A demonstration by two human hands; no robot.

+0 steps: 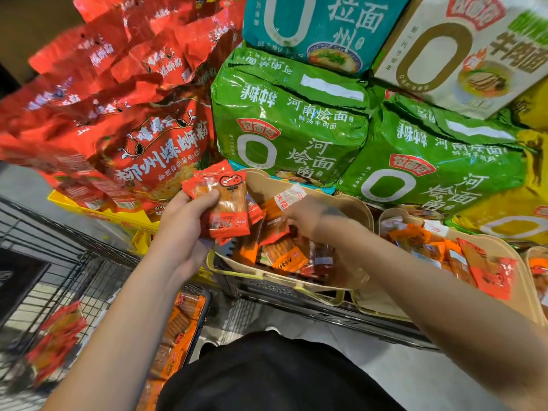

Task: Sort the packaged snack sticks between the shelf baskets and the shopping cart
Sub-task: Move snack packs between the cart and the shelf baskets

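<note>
Head view, noodle bags [290, 120] behind beige basket [360, 212], wire cart [59, 262] left

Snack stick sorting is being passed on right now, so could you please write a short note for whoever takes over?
Left hand grips a small stack of snack packets above the left basket.
Right hand reaches into that basket; its fingers are hidden.
More packets fill the right basket; some lie in the shopping cart.
Left: both baskets remain full.

green noodle pk [292, 126]: 河南烩面 | red bag [154, 149]: 柳州螺蛳粉 | teal pk [320, 28]: 拉面
</note>
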